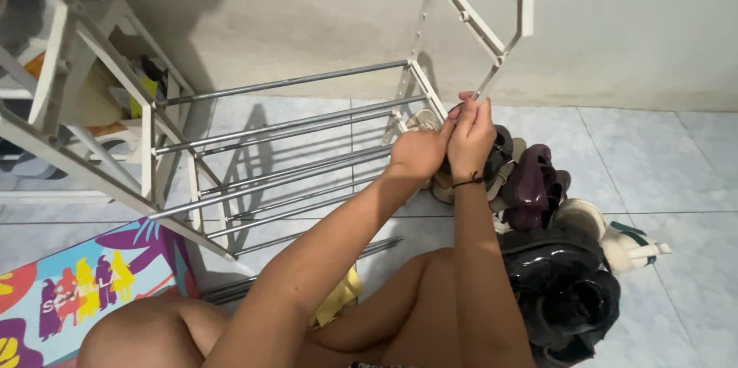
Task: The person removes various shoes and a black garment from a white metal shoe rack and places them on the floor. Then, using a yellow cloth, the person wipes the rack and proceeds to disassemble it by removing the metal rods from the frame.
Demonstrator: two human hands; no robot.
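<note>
Here we see both hands, left and right, pinching the rack's side frame; shoes lie beside it.

shoe rack | white side frames, silver metal bars | tilted on floor tiles | against wall

one package: flat box on floor, bottom-left by the knee. Light blue, purple leaves, red/yellow/purple figures, lettering on it.
</note>
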